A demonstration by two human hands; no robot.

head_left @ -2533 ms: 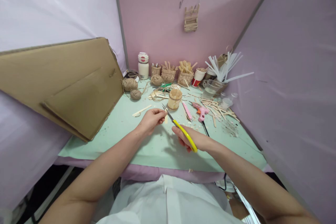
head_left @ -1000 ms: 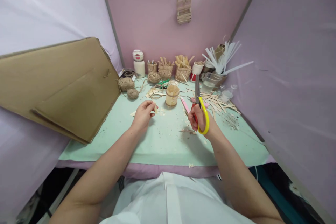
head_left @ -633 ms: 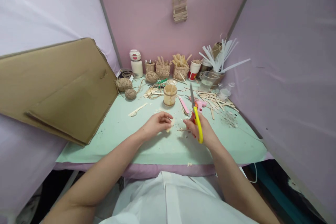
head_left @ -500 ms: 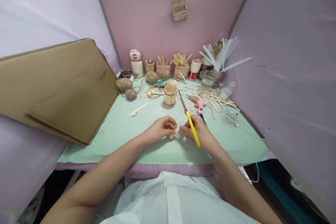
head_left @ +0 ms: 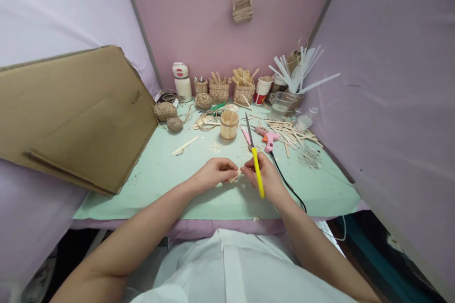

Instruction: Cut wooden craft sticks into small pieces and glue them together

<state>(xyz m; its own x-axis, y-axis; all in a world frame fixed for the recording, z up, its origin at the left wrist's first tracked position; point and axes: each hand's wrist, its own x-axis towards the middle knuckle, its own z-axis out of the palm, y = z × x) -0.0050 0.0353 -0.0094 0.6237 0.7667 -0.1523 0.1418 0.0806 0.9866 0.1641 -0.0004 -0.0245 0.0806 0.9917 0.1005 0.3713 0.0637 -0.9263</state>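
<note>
My left hand [head_left: 216,174] pinches a small flat piece of wooden stick [head_left: 233,179] low over the green tabletop. Close beside it, my right hand [head_left: 265,177] carries yellow-handled scissors [head_left: 258,170], their blades pointing away from me. The right thumb and fingertips also meet at the end of the wood piece; whether they grip it is hard to see. Beyond the hands stands a small round wooden cup [head_left: 229,126] with a band around it. Right of the cup lies a pink glue gun [head_left: 271,140], its black cord running toward me.
Loose wooden sticks [head_left: 291,131] are heaped at the right. Twine balls [head_left: 165,111] sit at the back left, near a large leaning cardboard sheet [head_left: 88,118]. Stick-filled baskets [head_left: 243,93], a white jar [head_left: 183,89] and glue sticks [head_left: 298,71] line the back.
My fingertips have come closer together at the wood piece. The scissors have turned more upright in my right hand, and more of the glue gun's cord shows.
</note>
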